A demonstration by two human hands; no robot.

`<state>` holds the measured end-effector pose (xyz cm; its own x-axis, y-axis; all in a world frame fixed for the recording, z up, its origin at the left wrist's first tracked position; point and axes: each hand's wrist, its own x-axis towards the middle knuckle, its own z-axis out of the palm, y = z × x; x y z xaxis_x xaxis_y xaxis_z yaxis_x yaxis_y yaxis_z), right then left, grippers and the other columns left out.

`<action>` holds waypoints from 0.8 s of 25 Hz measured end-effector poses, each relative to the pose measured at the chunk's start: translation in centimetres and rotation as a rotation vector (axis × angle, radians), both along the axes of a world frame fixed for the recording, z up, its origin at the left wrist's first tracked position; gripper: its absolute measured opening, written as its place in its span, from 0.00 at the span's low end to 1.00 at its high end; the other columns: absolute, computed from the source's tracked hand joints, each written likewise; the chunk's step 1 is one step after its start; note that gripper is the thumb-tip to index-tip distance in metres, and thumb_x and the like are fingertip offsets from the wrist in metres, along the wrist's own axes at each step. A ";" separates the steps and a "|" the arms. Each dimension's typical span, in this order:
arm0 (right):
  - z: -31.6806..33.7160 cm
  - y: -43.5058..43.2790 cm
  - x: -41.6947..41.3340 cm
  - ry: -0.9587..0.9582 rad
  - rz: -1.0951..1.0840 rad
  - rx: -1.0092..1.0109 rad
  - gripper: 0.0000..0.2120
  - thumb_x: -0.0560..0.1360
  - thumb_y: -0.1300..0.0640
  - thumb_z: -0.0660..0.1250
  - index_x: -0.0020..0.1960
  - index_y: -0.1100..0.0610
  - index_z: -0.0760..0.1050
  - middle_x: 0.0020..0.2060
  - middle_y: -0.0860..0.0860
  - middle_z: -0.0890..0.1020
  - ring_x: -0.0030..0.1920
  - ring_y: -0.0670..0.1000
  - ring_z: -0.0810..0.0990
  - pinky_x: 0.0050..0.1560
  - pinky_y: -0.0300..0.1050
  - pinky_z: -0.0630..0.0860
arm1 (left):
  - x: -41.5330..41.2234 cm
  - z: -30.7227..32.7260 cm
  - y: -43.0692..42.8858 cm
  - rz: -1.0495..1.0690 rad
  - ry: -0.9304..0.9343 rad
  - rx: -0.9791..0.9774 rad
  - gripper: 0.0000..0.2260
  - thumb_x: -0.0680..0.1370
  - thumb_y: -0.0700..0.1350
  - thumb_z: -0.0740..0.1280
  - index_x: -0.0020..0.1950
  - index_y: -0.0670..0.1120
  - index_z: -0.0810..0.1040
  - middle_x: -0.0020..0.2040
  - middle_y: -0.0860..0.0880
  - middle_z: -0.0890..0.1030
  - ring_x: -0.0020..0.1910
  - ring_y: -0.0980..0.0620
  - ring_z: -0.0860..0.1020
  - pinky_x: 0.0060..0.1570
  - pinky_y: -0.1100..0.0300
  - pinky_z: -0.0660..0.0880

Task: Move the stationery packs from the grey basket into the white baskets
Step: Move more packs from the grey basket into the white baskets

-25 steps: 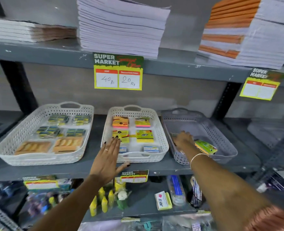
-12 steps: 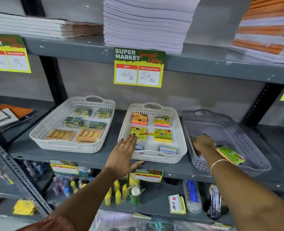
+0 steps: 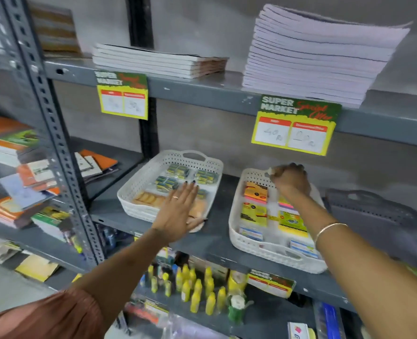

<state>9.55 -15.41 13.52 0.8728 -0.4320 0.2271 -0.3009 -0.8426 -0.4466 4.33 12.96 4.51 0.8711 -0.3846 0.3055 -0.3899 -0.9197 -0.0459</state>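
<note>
Two white baskets stand on the middle shelf. The left white basket point(image 3: 131, 200) holds green-and-blue packs point(image 3: 167, 183) and tan packs. My left hand point(image 3: 178, 211) hovers flat and open over its front right corner. The middle white basket point(image 3: 263, 250) holds an orange pack point(image 3: 255, 190), yellow packs point(image 3: 254, 214) and small blue-and-white ones. My right hand point(image 3: 290, 179) is at that basket's far rim by the handle, fingers curled; what lies under them is hidden. The grey basket point(image 3: 373, 211) sits at the right, blurred, its inside not visible.
Stacks of notebooks point(image 3: 307, 62) lie on the upper shelf, with price tags point(image 3: 293, 128) hanging from its edge. Yellow bottles point(image 3: 197, 289) fill the shelf below. A perforated metal upright point(image 3: 55, 148) stands to the left, with books point(image 3: 24, 177) beyond it.
My right hand left the grey basket and moved left to the far rim of the middle white basket. My left hand shifted from that basket's front to the left white basket. The view swung left.
</note>
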 end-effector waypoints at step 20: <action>-10.2 30.3 6.6 0.310 0.759 -0.001 0.25 0.68 0.50 0.71 0.63 0.55 0.74 0.60 0.56 0.77 0.61 0.56 0.76 0.61 0.49 0.75 | 5.8 -2.3 17.8 0.066 0.052 -0.069 0.53 0.61 0.72 0.21 0.76 0.41 0.46 0.77 0.44 0.50 0.75 0.50 0.48 0.71 0.53 0.41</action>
